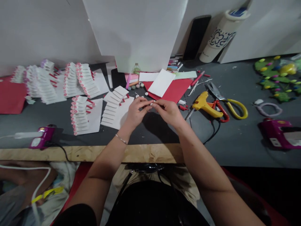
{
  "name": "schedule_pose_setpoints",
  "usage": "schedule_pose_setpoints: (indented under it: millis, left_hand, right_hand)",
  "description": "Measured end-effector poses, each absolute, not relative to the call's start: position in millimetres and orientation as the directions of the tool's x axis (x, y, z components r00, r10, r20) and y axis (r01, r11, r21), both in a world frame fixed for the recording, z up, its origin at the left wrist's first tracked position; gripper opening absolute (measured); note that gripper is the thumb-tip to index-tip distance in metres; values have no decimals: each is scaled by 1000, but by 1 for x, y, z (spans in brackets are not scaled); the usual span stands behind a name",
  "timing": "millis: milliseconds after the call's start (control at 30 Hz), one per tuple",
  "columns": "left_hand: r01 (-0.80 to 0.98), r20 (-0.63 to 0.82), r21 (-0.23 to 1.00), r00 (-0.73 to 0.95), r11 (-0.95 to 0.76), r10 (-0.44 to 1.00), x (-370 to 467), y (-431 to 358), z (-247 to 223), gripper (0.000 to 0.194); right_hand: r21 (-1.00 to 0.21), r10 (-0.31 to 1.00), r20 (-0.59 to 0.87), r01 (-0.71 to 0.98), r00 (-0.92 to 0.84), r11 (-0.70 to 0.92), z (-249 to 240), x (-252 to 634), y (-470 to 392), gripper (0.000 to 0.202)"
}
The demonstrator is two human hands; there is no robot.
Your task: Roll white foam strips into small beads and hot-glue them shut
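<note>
White piece (152, 102) looks tiny, held by left hand (138, 110) and right hand (168, 112).

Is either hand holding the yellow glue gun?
No, the glue gun lies on the table; left hand and right hand pinch a white piece.

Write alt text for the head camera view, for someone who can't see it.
Two bare hands, left and right, pinch a tiny white piece above a dark grey table. To the left lie fanned stacks of folded white paper with pink edges; to the right, a yellow glue gun beside yellow-and-red-handled scissors.
</note>
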State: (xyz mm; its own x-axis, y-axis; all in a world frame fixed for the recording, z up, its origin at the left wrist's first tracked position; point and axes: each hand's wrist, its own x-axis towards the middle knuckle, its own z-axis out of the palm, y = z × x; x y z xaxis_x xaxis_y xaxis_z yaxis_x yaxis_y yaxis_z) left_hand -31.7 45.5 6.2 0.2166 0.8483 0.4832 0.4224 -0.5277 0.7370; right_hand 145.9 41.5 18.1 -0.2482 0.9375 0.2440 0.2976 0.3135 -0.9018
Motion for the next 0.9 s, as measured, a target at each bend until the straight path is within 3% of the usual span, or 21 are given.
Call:
schedule_pose_setpoints:
  millis: [300,900]
  left_hand:
    - [374,519,774,88,-511,850,-27,46,4,14]
    - [388,480,793,73,-469,874,-26,45,3,21]
  right_hand:
    - [-922,949,240,259,-204,289,17,149,43,31]
    - [-770,885,378,438,-273,464,16,147,40,24]
